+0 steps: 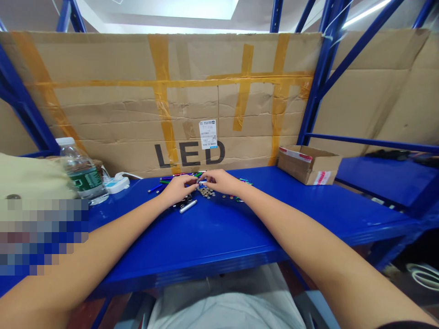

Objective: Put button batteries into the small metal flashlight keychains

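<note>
On the blue tabletop (219, 228), both hands meet over a spread of small parts. My left hand (177, 189) has its thumb and fingers pressed together around something too small to name. My right hand (223, 182) is pinched as well, its fingertips nearly touching the left ones, and what it grips is hidden. Just below the fingertips lies a loose pile of small round brassy discs (206, 193). A silver cylinder (188, 206) rests beside some black pieces near my left wrist. Behind the hands are several blue and green pen-like sticks (157, 188), partly covered.
A large taped cardboard sheet (130, 119) marked LED stands along the back. At left are a water bottle (85, 176) and a white power strip (116, 184). An open cardboard box (307, 165) sits at right, by a blue rack post (317, 96).
</note>
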{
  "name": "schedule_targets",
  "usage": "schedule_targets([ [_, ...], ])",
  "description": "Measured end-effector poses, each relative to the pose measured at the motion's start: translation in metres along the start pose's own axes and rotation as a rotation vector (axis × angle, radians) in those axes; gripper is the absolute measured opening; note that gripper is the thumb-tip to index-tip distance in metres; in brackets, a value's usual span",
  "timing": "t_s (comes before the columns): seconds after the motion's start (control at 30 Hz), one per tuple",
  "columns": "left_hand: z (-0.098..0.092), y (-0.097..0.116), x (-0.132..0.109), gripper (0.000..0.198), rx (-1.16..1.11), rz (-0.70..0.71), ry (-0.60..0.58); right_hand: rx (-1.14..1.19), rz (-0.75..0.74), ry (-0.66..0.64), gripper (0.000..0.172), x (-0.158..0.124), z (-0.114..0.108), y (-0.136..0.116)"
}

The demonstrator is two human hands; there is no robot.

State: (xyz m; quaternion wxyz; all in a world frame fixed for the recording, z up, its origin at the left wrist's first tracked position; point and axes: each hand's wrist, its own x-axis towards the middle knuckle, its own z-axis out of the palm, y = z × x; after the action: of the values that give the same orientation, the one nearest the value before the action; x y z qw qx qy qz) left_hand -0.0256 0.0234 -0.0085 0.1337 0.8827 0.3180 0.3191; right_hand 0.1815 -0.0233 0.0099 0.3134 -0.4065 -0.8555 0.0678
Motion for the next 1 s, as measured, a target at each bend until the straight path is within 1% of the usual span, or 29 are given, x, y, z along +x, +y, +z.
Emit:
schedule_targets([
  [0.1, -0.002, -0.003, 0.001, 0.031, 0.062, -0.021, 0.051, -0.029, 0.028, -0.042, 0.017, -0.001, -0.004, 0.002],
  [0.2, -0.005, -0.004, 0.001, 0.028, 0.105, -0.057, 0.101, -0.099, 0.062, -0.109, 0.015, -0.002, -0.006, 0.009],
  [0.37, -0.006, -0.004, 0.001, 0.019, 0.131, -0.104, 0.113, -0.223, 0.145, -0.159, 0.013, -0.004, -0.007, 0.022],
  [0.43, -0.005, -0.003, 0.0, 0.018, 0.14, -0.11, 0.111, -0.273, 0.108, -0.136, 0.016, -0.003, -0.003, 0.023],
  [0.53, -0.005, -0.001, 0.0, 0.02, 0.124, -0.107, 0.129, -0.37, -0.022, -0.044, 0.032, 0.002, 0.009, 0.021],
  [0.6, -0.005, -0.001, 0.0, 0.021, 0.102, -0.102, 0.137, -0.435, -0.058, -0.025, 0.037, 0.007, 0.02, 0.018],
  [0.7, -0.005, 0.0, -0.001, 0.022, 0.079, -0.103, 0.13, -0.516, -0.064, -0.096, 0.032, 0.012, 0.032, 0.013],
  [0.77, -0.006, 0.0, -0.001, 0.022, 0.069, -0.102, 0.128, -0.543, -0.074, -0.128, 0.027, 0.014, 0.035, 0.011],
  [0.83, -0.005, 0.0, -0.001, 0.022, 0.062, -0.098, 0.13, -0.545, -0.065, -0.127, 0.025, 0.015, 0.036, 0.011],
  [1.0, -0.005, -0.001, 0.0, 0.022, 0.076, -0.082, 0.133, -0.536, 0.019, -0.101, 0.019, 0.016, 0.032, 0.011],
])
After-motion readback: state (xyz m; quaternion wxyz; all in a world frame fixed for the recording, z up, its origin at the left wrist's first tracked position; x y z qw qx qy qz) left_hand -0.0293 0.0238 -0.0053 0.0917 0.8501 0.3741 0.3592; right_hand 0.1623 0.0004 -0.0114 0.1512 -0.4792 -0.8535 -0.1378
